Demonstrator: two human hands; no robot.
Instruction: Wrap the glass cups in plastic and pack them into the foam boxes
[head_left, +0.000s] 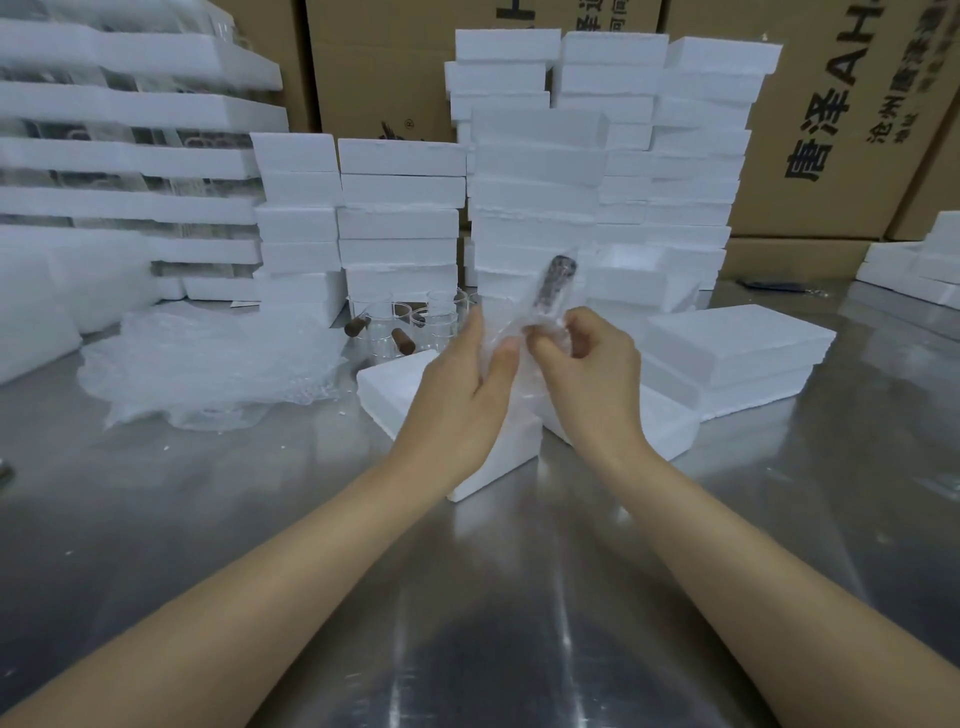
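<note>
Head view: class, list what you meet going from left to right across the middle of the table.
Plastic wrap → left hand → wrapped cup → right hand → closed foam box → small foam stack

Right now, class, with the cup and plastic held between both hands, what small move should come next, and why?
Probably tuck the loose plastic wrap tight round the glass cup before lowering it. The left hand and right hand both pinch bunched wrap, and the cup, dark handle upward, is held above the foam box, not in it.
</note>
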